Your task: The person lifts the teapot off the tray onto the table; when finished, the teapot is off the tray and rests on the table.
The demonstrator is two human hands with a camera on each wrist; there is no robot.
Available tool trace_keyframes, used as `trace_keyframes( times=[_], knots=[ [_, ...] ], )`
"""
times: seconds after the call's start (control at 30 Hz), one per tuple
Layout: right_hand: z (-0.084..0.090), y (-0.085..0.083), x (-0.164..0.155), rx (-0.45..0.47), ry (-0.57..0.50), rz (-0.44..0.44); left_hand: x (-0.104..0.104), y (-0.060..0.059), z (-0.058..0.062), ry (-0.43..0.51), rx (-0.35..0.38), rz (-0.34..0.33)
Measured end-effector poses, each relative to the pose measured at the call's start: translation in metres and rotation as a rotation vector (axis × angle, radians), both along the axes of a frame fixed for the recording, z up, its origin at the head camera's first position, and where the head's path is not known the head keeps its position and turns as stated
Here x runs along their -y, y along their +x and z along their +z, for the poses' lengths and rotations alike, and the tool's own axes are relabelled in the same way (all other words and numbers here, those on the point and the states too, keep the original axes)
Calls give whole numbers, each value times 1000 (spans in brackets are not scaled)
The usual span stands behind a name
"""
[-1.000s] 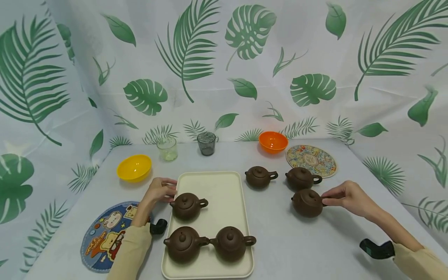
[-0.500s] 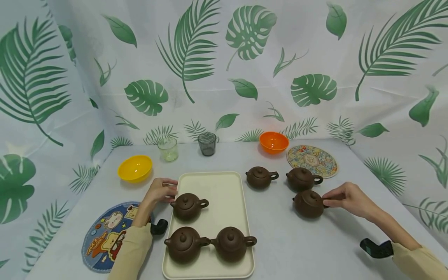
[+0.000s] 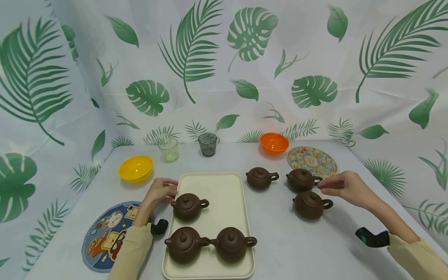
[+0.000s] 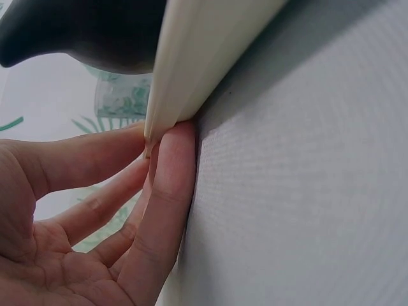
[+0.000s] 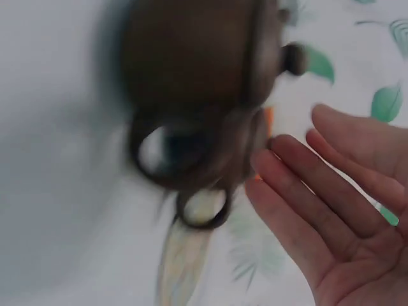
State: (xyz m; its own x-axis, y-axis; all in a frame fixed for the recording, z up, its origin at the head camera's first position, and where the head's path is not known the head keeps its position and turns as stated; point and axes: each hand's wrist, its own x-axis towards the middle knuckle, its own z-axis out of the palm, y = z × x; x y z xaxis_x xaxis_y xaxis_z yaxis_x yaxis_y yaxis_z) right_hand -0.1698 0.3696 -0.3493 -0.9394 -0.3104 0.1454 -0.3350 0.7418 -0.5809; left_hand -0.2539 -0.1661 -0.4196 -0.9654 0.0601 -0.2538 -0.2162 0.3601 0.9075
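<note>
Lifted off the near teapot (image 3: 310, 205) since a second ago and shifted back toward the far-right teapot (image 3: 301, 180), right hand (image 3: 344, 188) now with fingers straight and loosely spread, holding nothing, fingertips just beside that pot's loop handle; right wrist view blurred but showing open fingers (image 5: 331, 210) next to two stacked handle rings. Near teapot left standing upright on the grey table (image 3: 297, 249), handle pointing right, apart from the hand. Unchanged on the other side: left hand (image 3: 160, 190) resting at the left edge of the cream tray (image 3: 224, 186), fingers (image 4: 169, 185) straight and pressed against the rim in the left wrist view, likely steadying the tray rather than gripping it. On the tray, three brown teapots (image 3: 188, 206) (image 3: 184, 244) (image 3: 232, 243), spouts left and handles right, in two rows. Off the tray to the right, a third loose pot (image 3: 260, 177) near the back. Further out, a yellow bowl (image 3: 135, 168), an orange bowl (image 3: 274, 142), two glasses (image 3: 168, 148) (image 3: 207, 143), a patterned round mat (image 3: 312, 160) behind the pots and a cartoon mat (image 3: 105, 233) under the left forearm.
</note>
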Motion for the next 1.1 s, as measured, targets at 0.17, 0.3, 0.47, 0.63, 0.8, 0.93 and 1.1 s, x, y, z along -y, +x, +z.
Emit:
trace_keyframes(
  times=[0.17,0.3,0.47,0.63,0.8,0.93,1.1],
  knots=[
    [9,-13,43,10,-66,1,0,0,1,-5,3,0],
    [2,-27,88,44,-115,114,2,1,1,2,1,-6],
    [-8,-41,150,72,-144,244,3,2,0,7,3,-6],
    [-13,-49,204,58,-127,291,3,1,0,10,0,-8],
    [-17,-55,241,92,-101,335,1,1,-2,6,4,-2],
    [-23,-60,260,78,-88,383,0,0,-2,-8,9,1],
    [-30,-60,277,82,-75,431,-1,1,-1,-9,7,2]
  ],
)
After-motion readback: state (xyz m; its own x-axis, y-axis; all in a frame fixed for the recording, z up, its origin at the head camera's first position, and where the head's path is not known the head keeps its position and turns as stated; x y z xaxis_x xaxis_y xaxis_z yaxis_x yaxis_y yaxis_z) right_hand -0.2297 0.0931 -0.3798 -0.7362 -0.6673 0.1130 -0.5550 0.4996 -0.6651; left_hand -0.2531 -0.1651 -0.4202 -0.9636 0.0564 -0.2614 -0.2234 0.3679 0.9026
